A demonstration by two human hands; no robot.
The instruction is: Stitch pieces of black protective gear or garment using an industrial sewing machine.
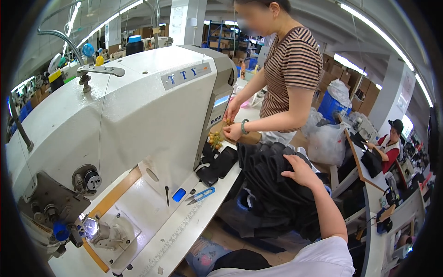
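Observation:
My right hand [301,171] lies on a large pile of folded black cloth pieces [267,164] to the right of the sewing machine. Its thumb stands apart from the fingers, which rest flat on top without gripping a piece. The lower part of the pile [277,217] droops in loose dark folds. My left hand does not show. At left stands a big white sewing machine [152,111] with a lit needle area [92,228] and a metal clamp. Blue-handled thread snips [201,195] lie on the machine table [170,244].
Across the machine, a person in a striped top [295,60] handles small round fruits [215,140]. Black pouch-like items [217,166] sit on the table's far edge. Clear plastic bags [325,143] stand behind the pile. At right, another person [390,150] sits at a workbench.

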